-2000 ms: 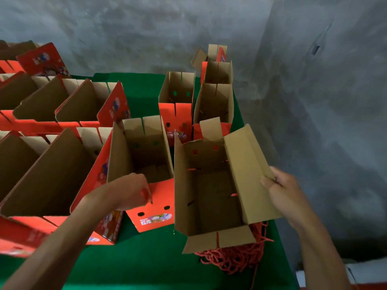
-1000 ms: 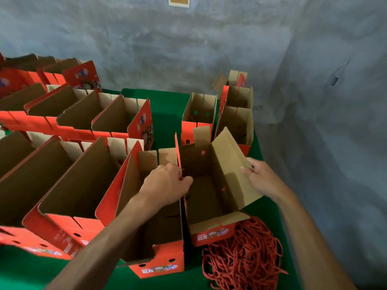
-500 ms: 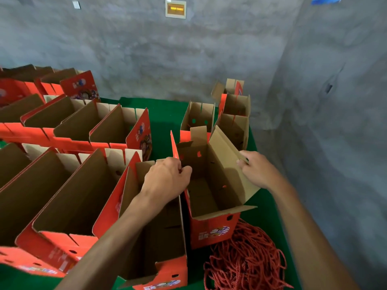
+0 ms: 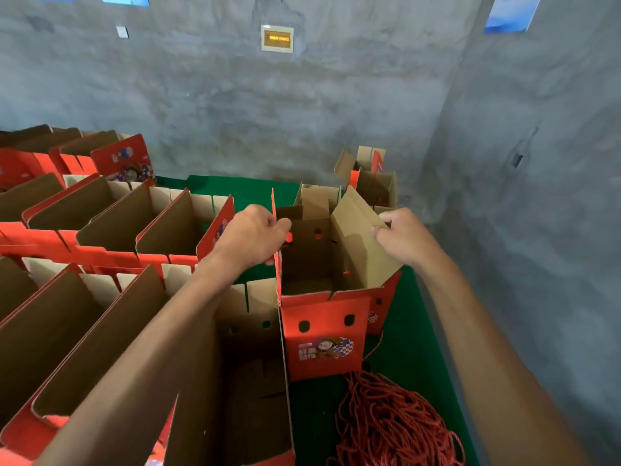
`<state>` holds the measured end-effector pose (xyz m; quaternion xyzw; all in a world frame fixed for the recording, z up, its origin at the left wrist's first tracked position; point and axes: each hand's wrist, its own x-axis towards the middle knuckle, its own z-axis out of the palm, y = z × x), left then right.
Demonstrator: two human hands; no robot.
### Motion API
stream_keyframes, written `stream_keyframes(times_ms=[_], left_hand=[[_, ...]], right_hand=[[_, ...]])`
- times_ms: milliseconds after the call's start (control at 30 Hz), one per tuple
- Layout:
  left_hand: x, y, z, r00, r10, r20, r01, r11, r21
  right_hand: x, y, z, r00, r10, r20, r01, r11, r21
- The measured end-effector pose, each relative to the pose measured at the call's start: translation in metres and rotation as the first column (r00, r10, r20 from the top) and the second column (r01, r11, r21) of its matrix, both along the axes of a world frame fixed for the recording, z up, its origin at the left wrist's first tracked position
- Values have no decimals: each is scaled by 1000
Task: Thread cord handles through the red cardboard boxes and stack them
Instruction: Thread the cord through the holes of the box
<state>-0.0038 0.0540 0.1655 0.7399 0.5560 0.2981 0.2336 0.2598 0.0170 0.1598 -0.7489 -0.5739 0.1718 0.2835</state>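
Two hands hold one open red box (image 4: 322, 334) at the right side of the green worktop (image 4: 413, 358). The left hand (image 4: 252, 235) has its grip closed on the box's upright left flap (image 4: 276, 250), fingers curled over the edge; the right hand (image 4: 405, 237) pinches the top of the tall right flap (image 4: 359, 237). Compared with half a second ago, the box sits higher in view and further from the person, now up against the small open boxes (image 4: 373, 186) in the far right corner, and both arms reach out straighter. Two seconds ago the box was close to the near edge, covering most of the cords; now the heap of red cords (image 4: 393, 425) lies uncovered on the worktop just in front of it, and one strand runs up toward the box's right corner. The view has also tipped upward, so a small yellow sign (image 4: 277, 38) on the grey wall (image 4: 201, 95) shows.

Rows of open boxes (image 4: 111, 230) fill the left side, their far-left ends cut off by the frame. The nearest box (image 4: 228, 375) is partly hidden under the left forearm. The fingertips of both hands are out of sight behind the flaps. Whether any cord already passes through the held box's holes cannot be made out; small red marks show on its inner wall.
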Motion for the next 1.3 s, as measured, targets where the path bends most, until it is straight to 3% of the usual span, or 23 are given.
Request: stream_keyframes(times_ms=[333,600,833,967,1100,1300], left_hand=[[1,87,19,994,17,-106,-18,1000,-4],[19,140,-4,994,27,-110,-27,1000,0],[30,178,-29,991,24,-132,-16,998,59],[33,197,-47,992,-36,-124,36,999,-1],[31,214,-78,992,-48,-121,42,998,-48],[24,243,-101,996,-64,-64,61,997,-43]], right_hand=[[-17,56,31,994,-105,-27,106,994,30],[-20,88,-5,991,-126,-33,129,987,98],[-18,127,-40,989,-113,-96,118,992,52],[-20,149,-66,996,-86,-30,81,987,-141],[-28,167,-83,987,-48,154,90,956,-280],[-48,195,-87,991,-78,108,115,906,-407]])
